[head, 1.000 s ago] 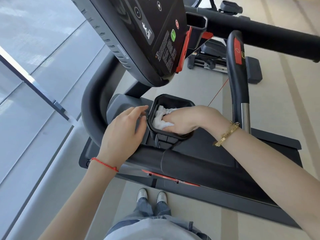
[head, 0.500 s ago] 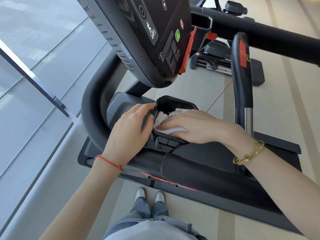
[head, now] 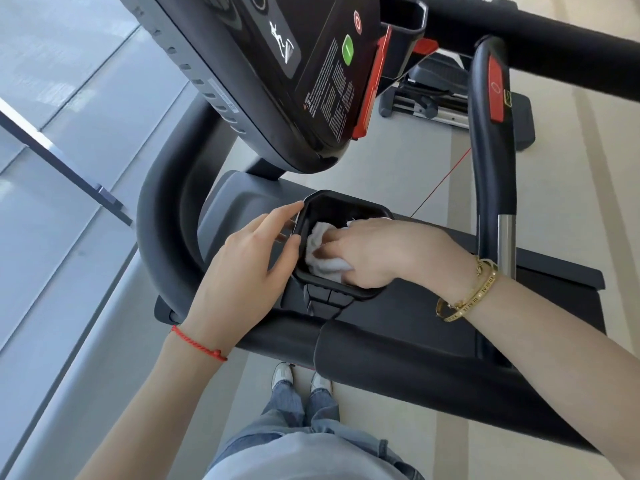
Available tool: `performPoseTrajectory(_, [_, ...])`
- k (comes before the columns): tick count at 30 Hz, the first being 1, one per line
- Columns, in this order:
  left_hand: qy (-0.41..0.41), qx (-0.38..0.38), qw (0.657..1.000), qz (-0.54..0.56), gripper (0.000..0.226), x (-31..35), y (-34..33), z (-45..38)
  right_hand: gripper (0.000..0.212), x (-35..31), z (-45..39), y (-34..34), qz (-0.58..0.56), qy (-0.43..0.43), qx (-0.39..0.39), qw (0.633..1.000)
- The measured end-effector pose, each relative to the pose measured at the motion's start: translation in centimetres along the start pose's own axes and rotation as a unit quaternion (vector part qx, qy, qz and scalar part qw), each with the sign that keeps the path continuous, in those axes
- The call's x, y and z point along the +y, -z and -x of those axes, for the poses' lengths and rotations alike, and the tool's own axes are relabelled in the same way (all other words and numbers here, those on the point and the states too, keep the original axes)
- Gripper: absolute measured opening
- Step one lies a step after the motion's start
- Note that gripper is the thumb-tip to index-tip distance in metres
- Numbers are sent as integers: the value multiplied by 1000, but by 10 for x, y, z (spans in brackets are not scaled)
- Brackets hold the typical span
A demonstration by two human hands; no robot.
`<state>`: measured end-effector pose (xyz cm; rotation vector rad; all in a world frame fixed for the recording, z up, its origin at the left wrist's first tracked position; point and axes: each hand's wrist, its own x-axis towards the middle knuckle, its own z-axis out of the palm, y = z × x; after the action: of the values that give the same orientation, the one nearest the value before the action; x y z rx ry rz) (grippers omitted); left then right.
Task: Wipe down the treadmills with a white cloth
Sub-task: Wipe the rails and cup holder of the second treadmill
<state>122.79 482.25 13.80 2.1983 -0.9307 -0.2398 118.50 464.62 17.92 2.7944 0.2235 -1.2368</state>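
R hand wiping inside treadmill cup holder w/ white cloth.
R fingers curled on cloth, pressing it vs. holder's inner wall, near-left side. L hand steadies holder from outside: fingers straight, tips touching left rim. Console overhead; red cord hangs to the right.

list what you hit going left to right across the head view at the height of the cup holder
curved black side rail → left hand on the rim of the cup holder → white cloth inside it → right hand gripping the cloth → gold bracelets → upright handle with the silver band
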Motion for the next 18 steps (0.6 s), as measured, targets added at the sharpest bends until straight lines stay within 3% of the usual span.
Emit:
performPoseTrajectory(3, [5, 5, 1000, 11, 42, -1, 0, 0, 8, 0, 1, 6, -39, -19, 7, 999])
performPoseTrajectory(8, [6, -1, 1000, 13, 43, -2, 0, -1, 8, 6, 8, 4, -107, -5, 46, 993])
performPoseTrajectory(12, [4, 0, 1000, 19, 43, -2, -1, -2, 28, 5, 23, -9, -202, 26, 155, 967])
performPoseTrajectory(16, [-1, 3, 1000, 29, 42, -2, -2, -3, 17, -6, 39, -29, -254, 44, 279, 925])
performPoseTrajectory(18, [-5, 2, 999, 31, 41, -4, -3, -3, 24, -11, 43, -43, -248, 13, 316, 916])
